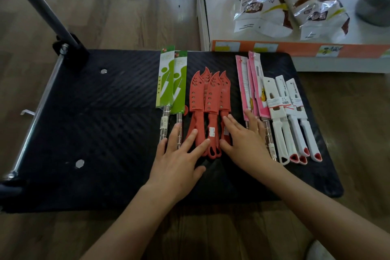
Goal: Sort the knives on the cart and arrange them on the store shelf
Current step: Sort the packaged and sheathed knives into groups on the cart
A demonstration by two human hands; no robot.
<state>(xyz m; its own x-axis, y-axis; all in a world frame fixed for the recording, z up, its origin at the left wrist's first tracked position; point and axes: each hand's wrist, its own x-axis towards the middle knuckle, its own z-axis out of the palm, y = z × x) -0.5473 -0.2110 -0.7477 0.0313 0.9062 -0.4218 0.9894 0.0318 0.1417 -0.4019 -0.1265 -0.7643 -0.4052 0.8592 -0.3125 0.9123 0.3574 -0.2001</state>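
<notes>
Down on the black cart (95, 122), the knives lie sorted in four groups side by side, blades pointing toward the store shelf (358, 34). From left to right they are two green-packaged knives (172, 82) with clear handles, a cluster of red knives (205, 93) in perforated red sheaths, the pink-packaged knives (249, 82), and the white knives (293, 116) with red-tipped handles. The left grip (179, 162) (a bare hand, like its partner) lies flat with fingers straight and spread, holding nothing. Its outer fingers rest on the clear handles and its inner ones on the red handles. The right grip (247, 145) is likewise flat and uncurled. Its forefinger lies on the rightmost red handle and its far fingers lie across the handles of the pink group. On the shelf beyond the cart sit two shiny snack bags (259, 6) and a metal pot (373, 2). A wooden floor (126, 6) surrounds the cart.
</notes>
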